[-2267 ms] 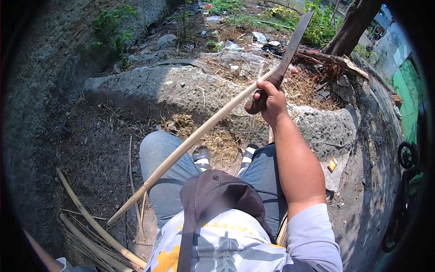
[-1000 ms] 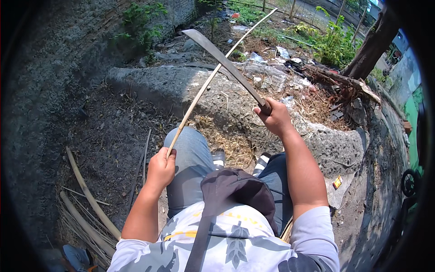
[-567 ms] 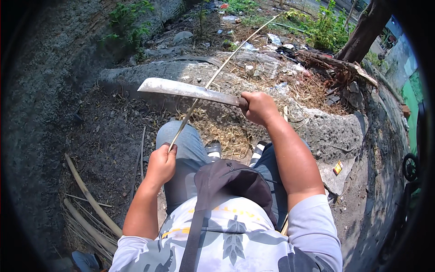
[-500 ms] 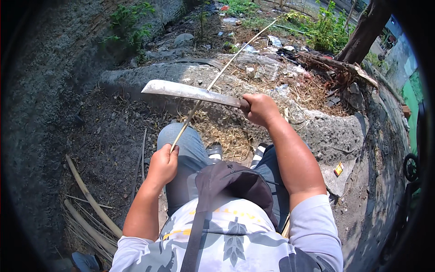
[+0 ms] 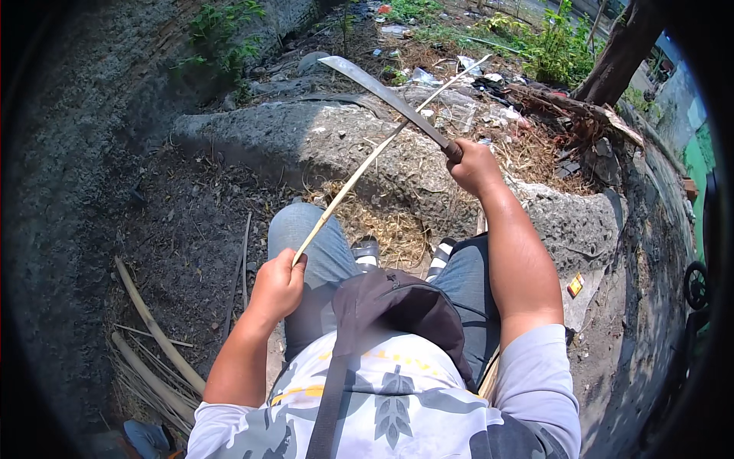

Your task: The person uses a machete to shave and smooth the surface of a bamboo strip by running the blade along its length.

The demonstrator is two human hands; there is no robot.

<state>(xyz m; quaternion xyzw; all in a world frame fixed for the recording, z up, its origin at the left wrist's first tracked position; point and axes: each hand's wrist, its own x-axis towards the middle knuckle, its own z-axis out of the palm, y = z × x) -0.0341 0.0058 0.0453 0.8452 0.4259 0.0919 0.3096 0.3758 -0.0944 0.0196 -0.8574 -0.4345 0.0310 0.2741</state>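
Observation:
A long, thin pale bamboo strip (image 5: 348,186) slants up and away from my left hand (image 5: 277,287), which is closed round its near end above my left knee. My right hand (image 5: 475,167) grips the dark handle of a machete (image 5: 405,111), out ahead and to the right. The machete's broad blade points up and to the left. It crosses the strip beyond the strip's middle, and the two appear to touch there. The strip's far end reaches over the littered ground past the concrete ledge.
A rough concrete ledge (image 5: 260,130) runs across in front of my knees. Bamboo pieces (image 5: 157,329) and thin strips lie on the ground at my left. A tree trunk (image 5: 623,57) leans at the far right. A small yellow packet (image 5: 575,284) lies at right.
My right hand has moved right and slightly away, carrying the machete farther along the strip. The blade has turned to point more steeply up. My left hand has barely shifted.

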